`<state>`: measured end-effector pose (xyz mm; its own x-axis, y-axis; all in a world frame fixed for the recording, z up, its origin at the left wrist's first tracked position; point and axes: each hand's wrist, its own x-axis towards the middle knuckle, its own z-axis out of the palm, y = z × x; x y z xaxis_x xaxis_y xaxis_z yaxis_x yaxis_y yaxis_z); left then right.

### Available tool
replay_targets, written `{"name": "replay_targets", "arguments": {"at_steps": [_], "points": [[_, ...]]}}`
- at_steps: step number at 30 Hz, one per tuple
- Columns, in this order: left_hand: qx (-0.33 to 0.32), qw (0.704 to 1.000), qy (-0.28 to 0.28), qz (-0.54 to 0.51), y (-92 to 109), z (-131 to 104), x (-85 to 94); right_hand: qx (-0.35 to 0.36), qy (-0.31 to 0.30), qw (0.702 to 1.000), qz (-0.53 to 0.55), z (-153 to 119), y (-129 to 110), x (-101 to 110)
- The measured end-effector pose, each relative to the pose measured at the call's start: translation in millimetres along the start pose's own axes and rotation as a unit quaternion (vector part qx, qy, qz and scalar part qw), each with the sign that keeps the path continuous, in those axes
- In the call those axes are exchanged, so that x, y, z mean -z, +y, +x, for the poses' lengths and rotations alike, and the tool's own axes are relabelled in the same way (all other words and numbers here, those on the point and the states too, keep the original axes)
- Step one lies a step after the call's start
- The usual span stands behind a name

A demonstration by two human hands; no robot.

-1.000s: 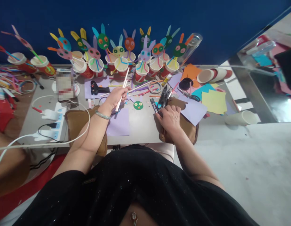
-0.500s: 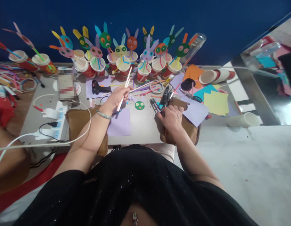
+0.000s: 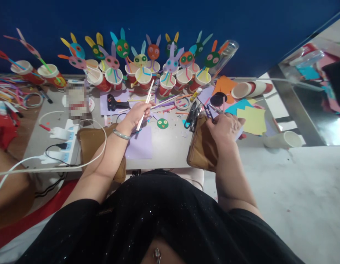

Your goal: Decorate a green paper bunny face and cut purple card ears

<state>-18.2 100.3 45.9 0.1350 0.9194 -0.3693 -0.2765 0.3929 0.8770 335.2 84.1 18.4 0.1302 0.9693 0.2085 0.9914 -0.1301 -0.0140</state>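
My left hand (image 3: 139, 113) is closed around a pair of thin white straws (image 3: 145, 106), held slanting above the table. Just right of it a small green paper face (image 3: 162, 123) with pale eyes lies flat. Over the right side of the table, my right hand (image 3: 227, 128) has its fingers curled down, with slim dark pens (image 3: 210, 112) sticking out past the thumb side. Under that hand is a brown padded cushion (image 3: 204, 143), and the sheets beneath it are partly hidden. A black glue gun (image 3: 117, 103) rests left of the straws.
Red paper cups (image 3: 167, 90) with paper rabbit heads line the back by the blue wall. A power strip (image 3: 72, 143) and looping white cable lie at left, close to my left forearm. Yellow paper (image 3: 252, 119) and a toppled cup (image 3: 285, 139) are at right.
My right hand has moved right, carrying the dark pens from beside the black-handled tools to over the coloured papers. My left hand stays in place with the white straws.
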Motion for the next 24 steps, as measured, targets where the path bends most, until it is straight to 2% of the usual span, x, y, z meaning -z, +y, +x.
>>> {"name": "replay_targets", "arguments": {"at_steps": [5,9,12,15,17,19,24], "points": [[0.015,1.000,0.011,0.002,1,-1,-1.6,-0.001,0.028,0.999,0.021,13,12,-15],[0.014,1.000,0.012,0.005,1,0,-2.1,0.001,0.025,0.999,0.021,9,5,-11],[0.012,1.000,0.012,0.008,1,0,-2.3,0.077,0.029,0.996,0.045,-1,-10,-1],[0.017,1.000,0.010,0.011,2,-1,-2.5,0.220,-0.026,0.973,0.059,-8,-28,3],[0.017,1.000,0.009,0.008,2,-2,-2.8,0.288,-0.062,0.954,0.052,-10,-35,0],[0.015,1.000,0.007,0.005,3,-4,-3.2,0.312,-0.076,0.946,0.039,-10,-39,-5],[0.006,1.000,0.004,0.008,6,-8,-5.5,0.288,-0.062,0.955,0.017,-6,-34,-14]]}}
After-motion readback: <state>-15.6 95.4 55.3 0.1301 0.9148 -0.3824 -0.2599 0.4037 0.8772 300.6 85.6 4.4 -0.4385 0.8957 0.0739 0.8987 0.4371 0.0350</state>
